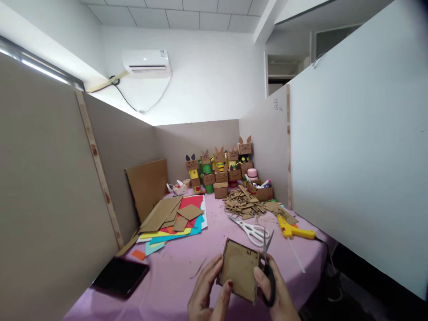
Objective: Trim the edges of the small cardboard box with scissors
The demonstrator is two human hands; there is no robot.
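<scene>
A square cardboard piece (239, 270) with dark, rough edges is held low over the table, near its front. Fingers and thumb of my left hand (210, 290) grip its left side and lower edge. At its right side, my right hand (276, 287) has the thumb pressed on the cardboard and also holds black-handled scissors (269, 278). Their blades point up and stand slightly apart, beside the cardboard. White-handled scissors (251, 229) lie on the pink cloth just beyond.
A yellow glue gun (294, 229) lies at the right, its cord running off the edge. Cardboard scraps (244, 203) are heaped behind. Cardboard figures (220, 169) stand at the back. Coloured sheets (174, 232) and a black tablet (120, 276) lie left on the pink tablecloth (167, 281).
</scene>
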